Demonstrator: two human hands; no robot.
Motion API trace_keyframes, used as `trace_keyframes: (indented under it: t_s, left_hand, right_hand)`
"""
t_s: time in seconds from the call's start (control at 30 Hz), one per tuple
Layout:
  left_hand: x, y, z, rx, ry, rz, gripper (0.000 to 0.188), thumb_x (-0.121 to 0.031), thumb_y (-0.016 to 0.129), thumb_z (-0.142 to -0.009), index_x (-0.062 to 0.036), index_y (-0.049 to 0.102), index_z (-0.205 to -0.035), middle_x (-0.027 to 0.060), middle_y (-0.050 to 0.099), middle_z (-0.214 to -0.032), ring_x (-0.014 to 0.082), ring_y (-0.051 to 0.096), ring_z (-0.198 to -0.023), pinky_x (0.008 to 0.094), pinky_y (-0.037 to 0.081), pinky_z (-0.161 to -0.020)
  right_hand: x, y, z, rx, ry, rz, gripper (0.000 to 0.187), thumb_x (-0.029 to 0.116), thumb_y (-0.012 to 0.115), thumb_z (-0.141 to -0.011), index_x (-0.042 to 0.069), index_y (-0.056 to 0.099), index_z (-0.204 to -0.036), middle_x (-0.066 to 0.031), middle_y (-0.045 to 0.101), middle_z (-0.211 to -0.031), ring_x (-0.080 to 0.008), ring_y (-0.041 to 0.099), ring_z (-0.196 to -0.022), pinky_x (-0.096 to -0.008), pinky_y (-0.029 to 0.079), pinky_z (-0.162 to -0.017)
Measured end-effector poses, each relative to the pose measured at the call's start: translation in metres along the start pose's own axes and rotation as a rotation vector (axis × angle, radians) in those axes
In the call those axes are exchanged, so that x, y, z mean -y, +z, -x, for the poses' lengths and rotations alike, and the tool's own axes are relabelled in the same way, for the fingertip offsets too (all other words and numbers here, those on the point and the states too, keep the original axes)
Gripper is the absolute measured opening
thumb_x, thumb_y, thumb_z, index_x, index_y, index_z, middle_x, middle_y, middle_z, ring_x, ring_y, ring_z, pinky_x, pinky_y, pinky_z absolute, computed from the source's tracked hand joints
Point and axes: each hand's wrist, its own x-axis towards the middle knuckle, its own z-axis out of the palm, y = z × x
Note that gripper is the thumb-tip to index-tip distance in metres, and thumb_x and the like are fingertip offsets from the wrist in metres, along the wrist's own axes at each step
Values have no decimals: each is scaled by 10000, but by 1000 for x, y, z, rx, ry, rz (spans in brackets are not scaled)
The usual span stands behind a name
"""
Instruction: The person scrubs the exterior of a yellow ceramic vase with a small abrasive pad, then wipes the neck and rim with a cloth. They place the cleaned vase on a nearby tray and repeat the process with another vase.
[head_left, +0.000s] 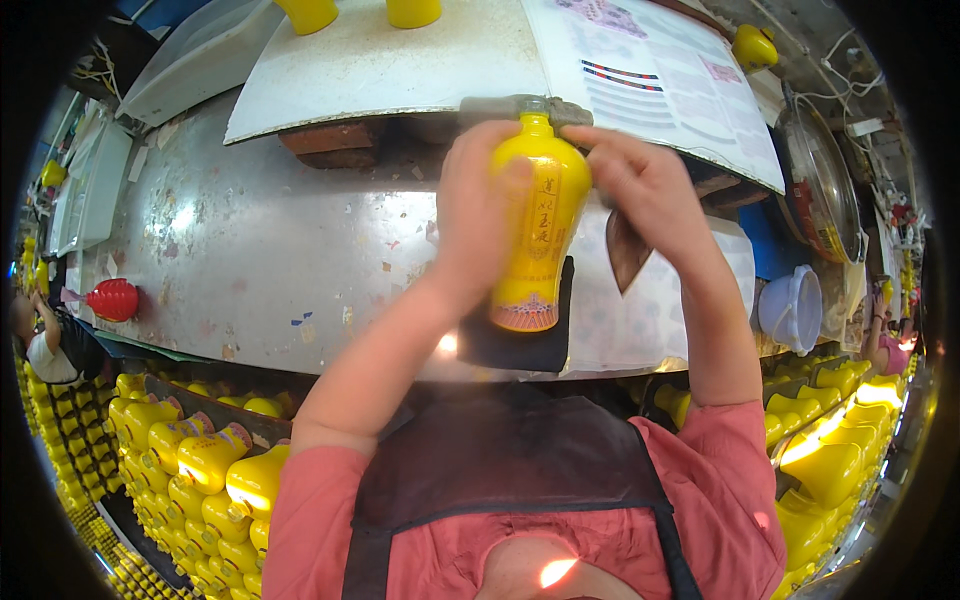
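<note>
A glossy yellow bottle [545, 215] with a printed front and a patterned band at its base lies in front of me, neck pointing away. Its lower end rests on a black cloth [480, 345], and its neck meets a grey padded rest [488, 108]. My left hand [475, 200] is closed against the bottle's left side, its fingers smeared by motion. At the right shoulder of the bottle is my right hand [640, 185], its fingers curled. A brown pointed flat blade [627, 252], apparently a scraper, sticks out below that hand; its grip is hidden.
Printed decal sheets [640, 110] cover the raised white board [400, 75] beyond the bottle. A pale bucket [790, 310] is at the right, a red ribbed object [112, 300] at the left. Many yellow bottles [210, 455] stack on both sides of me. People work farther off.
</note>
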Motion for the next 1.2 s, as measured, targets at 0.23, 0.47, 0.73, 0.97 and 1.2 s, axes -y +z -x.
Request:
trace_keyframes:
  t_s: [0.23,0.47,0.73,0.97,1.2]
  left_hand:
    - [6,0,7,-1,68,60,364,-242,495,-1049,18,591,-1285,214,604,-1266,364,578,-1195,421,422,-1076]
    - [0,-8,6,80,-141,190,344,-227,504,-1102,-21,560,-1371,69,619,-1309,123,581,-1170,280,460,-1035]
    - [-9,-17,-1,81,-243,393,307,-182,541,-1089,-8,653,-1316,58,711,-1189,114,646,-1072,265,489,-995]
    - [-8,-17,5,116,-121,302,381,-265,491,-1110,-16,631,-1362,94,670,-1302,175,608,-1207,307,445,-1073]
    - [19,-19,43,217,166,-305,802,-443,460,-1063,-11,110,-1639,288,202,-1656,413,324,-1503,458,230,-1245]
  right_hand:
    - [13,-11,-11,-46,-272,-295,186,108,685,-962,48,716,-1135,7,683,-990,-82,634,-916,-238,516,-849]
    - [15,11,-22,-555,-904,525,216,86,712,-860,133,730,-1071,-95,652,-832,-311,663,-748,-384,543,-670]
    - [11,43,63,36,-1202,540,310,86,732,-768,111,762,-1076,-58,722,-985,-251,708,-875,-367,548,-719]
    - [18,52,68,-14,-1120,535,220,126,761,-742,124,731,-960,-58,637,-829,-240,676,-793,-371,548,-675]
    - [-4,28,77,-110,-379,-43,218,167,622,-965,94,695,-1157,-129,698,-892,-320,696,-815,-393,547,-739]
